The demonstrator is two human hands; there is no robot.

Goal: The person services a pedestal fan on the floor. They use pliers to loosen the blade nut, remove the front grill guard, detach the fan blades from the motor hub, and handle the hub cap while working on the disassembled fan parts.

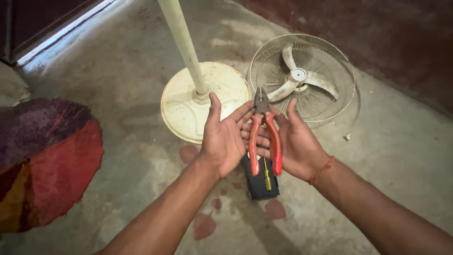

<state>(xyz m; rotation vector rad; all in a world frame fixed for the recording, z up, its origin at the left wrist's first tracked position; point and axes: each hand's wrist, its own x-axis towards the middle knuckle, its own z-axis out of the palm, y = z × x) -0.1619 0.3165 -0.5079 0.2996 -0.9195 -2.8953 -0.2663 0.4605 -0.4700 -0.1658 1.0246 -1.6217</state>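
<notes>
A bare grey concrete floor (377, 156) (blotched with dull red stains near the middle) fills the view, with a dark red wall along the upper right and a doorway sill at the upper left. A round rug (47, 160) in red and purple lies at the left edge. The cream fan base (181, 111) with its leaning pole stands just beyond the hands, the fan guard and blades (302, 78) beside it on the right. Open floor lies right and near.

The left hand (225, 139) and right hand (295, 144) are spread flat, palms up, together cradling red-handled pliers (264, 137). Their long axis runs near to far, jaws pointing away toward the fan. Beneath lies a dark case (259, 184) with a yellow screwdriver (267, 178).
</notes>
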